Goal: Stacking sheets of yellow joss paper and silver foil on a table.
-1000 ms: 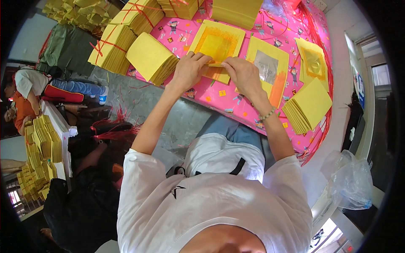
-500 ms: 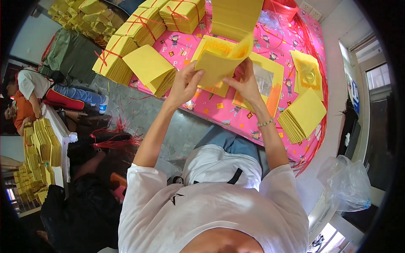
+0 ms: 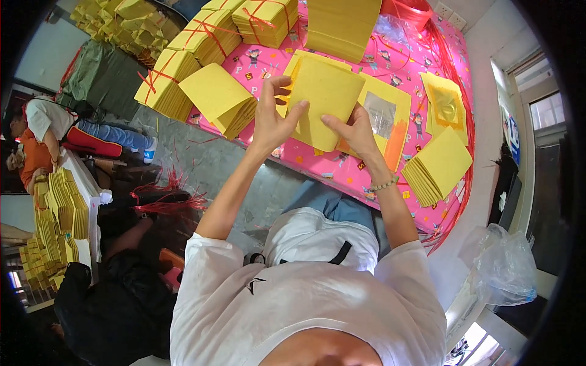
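A folded stack of yellow paper (image 3: pixel 325 97) is held up over the table with its broad face showing. My right hand (image 3: pixel 361 133) pinches its lower right side, thumb in front and fingers mostly behind. At the left edge my left hand (image 3: pixel 273 117) has its fingers apart and half curled, with the thumb touching the paper. Beneath lie more yellow sheets (image 3: pixel 305 56), partly covered by the stack. Right of it rests a yellow sheet with a silver square and an orange patch (image 3: pixel 381 114). A taller yellow block of paper (image 3: pixel 342 27) stands beyond.
Yellow bundles tied with red string (image 3: pixel 204 36) line the far left of the pink patterned table (image 3: pixel 342 163). Loose folded stacks lie at left (image 3: pixel 218 97) and right (image 3: pixel 438 166). Red strings (image 3: pixel 467 122) hang along the right edge. Two people (image 3: pixel 46 131) sit at another table left.
The folded paper has swung down and closed, its broad face now toward me. My left hand has loosened its grip and spread its fingers, while the right still holds on.
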Demonstrator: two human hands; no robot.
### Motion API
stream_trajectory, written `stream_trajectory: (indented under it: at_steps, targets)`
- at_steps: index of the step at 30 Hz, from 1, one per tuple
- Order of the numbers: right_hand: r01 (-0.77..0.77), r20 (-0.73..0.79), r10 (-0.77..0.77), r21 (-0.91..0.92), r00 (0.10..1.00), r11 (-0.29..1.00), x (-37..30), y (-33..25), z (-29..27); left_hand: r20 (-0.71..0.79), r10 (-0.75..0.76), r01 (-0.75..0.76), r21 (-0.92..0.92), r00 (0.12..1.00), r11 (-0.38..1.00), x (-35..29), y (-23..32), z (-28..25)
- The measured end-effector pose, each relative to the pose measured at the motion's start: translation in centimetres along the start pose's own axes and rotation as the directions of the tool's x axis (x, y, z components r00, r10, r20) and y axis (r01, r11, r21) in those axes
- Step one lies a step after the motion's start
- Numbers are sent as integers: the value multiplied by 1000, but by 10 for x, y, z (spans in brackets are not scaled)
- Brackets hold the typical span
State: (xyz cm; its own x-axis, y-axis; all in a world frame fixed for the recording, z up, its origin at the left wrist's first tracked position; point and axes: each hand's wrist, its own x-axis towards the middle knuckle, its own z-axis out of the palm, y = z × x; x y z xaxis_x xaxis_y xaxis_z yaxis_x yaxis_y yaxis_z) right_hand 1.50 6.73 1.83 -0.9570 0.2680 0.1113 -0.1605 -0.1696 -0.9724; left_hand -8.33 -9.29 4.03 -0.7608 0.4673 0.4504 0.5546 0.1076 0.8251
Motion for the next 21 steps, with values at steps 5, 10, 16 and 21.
stream_trajectory:
  at_steps: [5,10,16,21]
  targets:
    - [-82,0,82,-4,997,997,0,-3,-5,268,-214,329,-526,939,784,6,0,1]
    - [-206,17,208,215,978,955,-1,-4,-8,387,-406,556,-470,828,686,10,3,-2]
    - [-275,14,284,296,959,915,-2,-8,-10,453,-512,683,-453,729,573,15,-1,0]
    - [-282,26,291,334,957,899,-3,-7,-11,517,-479,701,-447,710,556,17,-10,-1]
